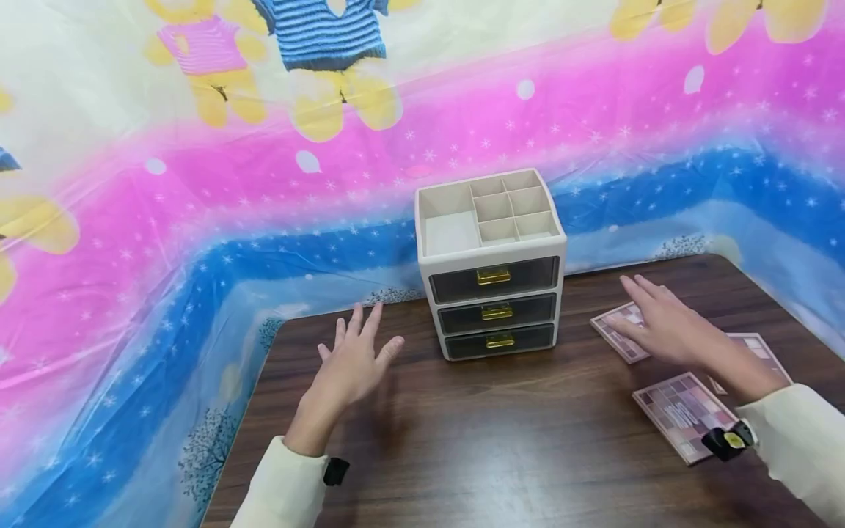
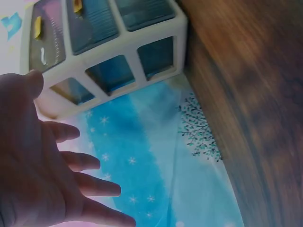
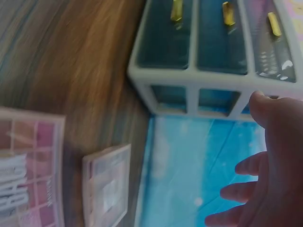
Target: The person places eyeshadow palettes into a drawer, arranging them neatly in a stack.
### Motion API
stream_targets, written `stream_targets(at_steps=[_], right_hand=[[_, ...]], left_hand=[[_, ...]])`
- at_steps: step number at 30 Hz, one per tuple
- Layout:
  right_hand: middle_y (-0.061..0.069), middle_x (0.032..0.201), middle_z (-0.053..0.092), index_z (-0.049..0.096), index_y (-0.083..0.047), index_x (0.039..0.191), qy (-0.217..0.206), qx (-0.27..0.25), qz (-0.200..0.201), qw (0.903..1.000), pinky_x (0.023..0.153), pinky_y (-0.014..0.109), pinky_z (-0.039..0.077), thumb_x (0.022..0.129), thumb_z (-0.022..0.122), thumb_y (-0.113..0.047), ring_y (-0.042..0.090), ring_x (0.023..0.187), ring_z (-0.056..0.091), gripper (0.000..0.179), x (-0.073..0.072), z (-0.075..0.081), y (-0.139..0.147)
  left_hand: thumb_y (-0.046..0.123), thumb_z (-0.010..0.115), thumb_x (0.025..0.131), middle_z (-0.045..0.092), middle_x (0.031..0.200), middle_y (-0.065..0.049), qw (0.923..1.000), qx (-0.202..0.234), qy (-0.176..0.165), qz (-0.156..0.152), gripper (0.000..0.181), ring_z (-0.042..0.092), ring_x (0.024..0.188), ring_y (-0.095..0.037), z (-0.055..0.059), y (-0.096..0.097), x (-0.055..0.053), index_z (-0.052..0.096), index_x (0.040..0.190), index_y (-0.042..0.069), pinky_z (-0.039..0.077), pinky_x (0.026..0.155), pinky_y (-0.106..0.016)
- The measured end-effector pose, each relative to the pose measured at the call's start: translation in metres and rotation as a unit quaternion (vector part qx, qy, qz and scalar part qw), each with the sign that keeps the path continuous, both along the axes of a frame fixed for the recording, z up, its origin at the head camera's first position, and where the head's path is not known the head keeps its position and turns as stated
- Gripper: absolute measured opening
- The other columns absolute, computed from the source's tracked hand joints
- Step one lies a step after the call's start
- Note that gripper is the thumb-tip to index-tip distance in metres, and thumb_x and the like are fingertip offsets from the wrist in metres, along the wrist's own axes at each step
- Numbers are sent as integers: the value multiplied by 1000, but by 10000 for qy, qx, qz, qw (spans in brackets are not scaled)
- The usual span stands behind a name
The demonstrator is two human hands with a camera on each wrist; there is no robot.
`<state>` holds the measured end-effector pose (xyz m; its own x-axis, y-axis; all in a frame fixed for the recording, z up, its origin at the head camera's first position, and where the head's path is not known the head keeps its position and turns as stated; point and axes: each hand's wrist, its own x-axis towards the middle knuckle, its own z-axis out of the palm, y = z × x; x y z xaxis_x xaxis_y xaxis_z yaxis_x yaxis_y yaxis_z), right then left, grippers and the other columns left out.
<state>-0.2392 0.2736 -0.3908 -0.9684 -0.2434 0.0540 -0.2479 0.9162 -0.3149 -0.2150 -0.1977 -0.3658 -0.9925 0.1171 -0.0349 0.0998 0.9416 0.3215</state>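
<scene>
A white drawer organizer (image 1: pixel 491 264) with three dark drawers and gold handles stands at the back of the table, its top divided into compartments. My left hand (image 1: pixel 353 367) hovers to its left, fingers spread and holding nothing. On the other side my right hand (image 1: pixel 667 326) is held over the table with its fingers extended, also empty. Beneath and around the right hand lie three flat makeup palettes: one (image 1: pixel 620 343) partly under the fingers, another (image 1: pixel 686 411) nearer the front, and a third (image 1: pixel 759 348) partly hidden behind the forearm.
The dark wooden table (image 1: pixel 488 440) has its back edge against a printed curtain (image 1: pixel 330 183) of pink, blue and white with bears. This cloth also runs along the left and right sides. Each wrist wears a black band.
</scene>
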Motion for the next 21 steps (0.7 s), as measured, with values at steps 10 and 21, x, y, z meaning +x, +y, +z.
stream_targets(at_steps=[10,21], right_hand=[[36,162,19,15,4,160,400,-518,-82,9978,115,75,22,101,55,-53,58,145,23,91,4,14,-18],[34,143,46,42,-2,152,1753,-1215,-387,9762,101,72,40,97,67,-32,52,128,45,67,10,18,-38]], left_hand=[[64,38,103,0,172,-14,9976,681,128,-56,77,6,157,-44,8,3,-1,6,165,31,18,117,-77],[47,50,105,37,162,-11,9767,1951,885,-131,63,34,151,-33,17,19,-10,33,160,20,33,121,-59]])
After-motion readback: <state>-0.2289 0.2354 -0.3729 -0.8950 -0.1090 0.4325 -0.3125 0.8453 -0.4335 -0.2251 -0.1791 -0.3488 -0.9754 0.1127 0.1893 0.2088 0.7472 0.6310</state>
